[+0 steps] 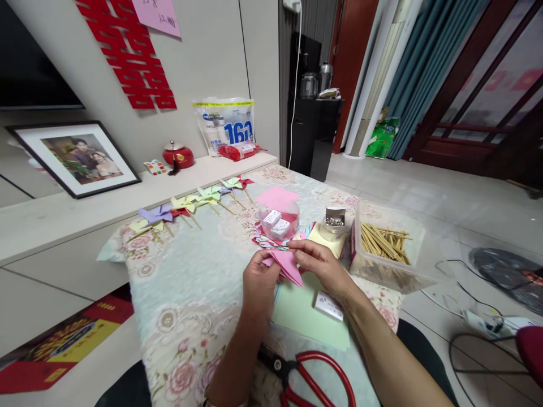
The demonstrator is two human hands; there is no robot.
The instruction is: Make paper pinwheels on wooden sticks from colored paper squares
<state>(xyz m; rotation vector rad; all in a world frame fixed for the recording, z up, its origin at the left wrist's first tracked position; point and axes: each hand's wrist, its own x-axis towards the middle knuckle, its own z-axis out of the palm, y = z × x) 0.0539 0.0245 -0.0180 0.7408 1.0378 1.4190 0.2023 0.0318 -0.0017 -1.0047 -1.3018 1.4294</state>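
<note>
Both hands meet over the middle of the table around a folded piece of pink paper [289, 268]. My left hand [262, 280] grips its left side between thumb and fingers. From the right, my right hand [319, 261] pinches the upper edge. Just beyond lies a patterned, multicoloured paper [268, 242], partly covered by a clear round tub [292, 226] with small white boxes in it. Below the hands is a stack of pale green paper [297, 316], with a small white box [328, 305] on it. Red-handled scissors [311, 370] lie near the front edge.
Several paper pinwheels [183, 204] on sticks line the table's far left side. A clear bin [382, 268] of wooden sticks stands right, beside an open box of small metal pieces [335, 217]. A framed photo [80, 158] and a red pot [180, 156] stand on the ledge.
</note>
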